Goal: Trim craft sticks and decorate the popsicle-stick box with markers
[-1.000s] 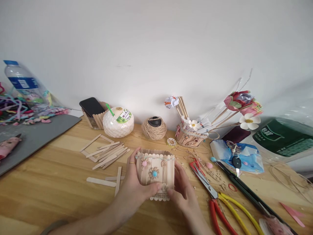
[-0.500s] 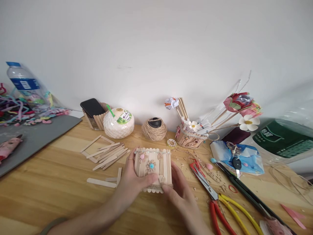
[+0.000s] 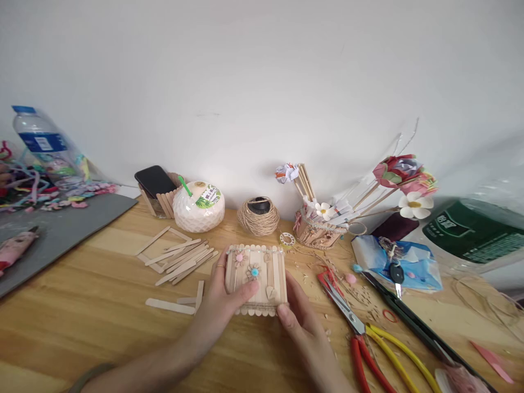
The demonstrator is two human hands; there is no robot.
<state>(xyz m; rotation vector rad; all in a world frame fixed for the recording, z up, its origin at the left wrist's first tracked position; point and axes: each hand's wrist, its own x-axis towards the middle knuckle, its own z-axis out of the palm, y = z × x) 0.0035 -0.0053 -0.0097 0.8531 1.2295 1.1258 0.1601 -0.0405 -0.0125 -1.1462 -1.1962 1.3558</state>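
Tabletop (image 3: pixel 102 327): scissors (image 3: pixel 352 317) (and twine (image 3: pixel 258 222)) near box (image 3: pixel 263 277).

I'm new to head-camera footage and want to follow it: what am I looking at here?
There is no machine here, just a person's two bare hands. The camera sits on their head, looking forward and down, so you see roughly what they see.

The left hand and right hand hold a craft-stick piece from either side; small flowers decorate its front.

On the wooden table lie loose sticks to the left and scissors to the right. Farther back are a ball of twine and a decorated holder with paper flowers.
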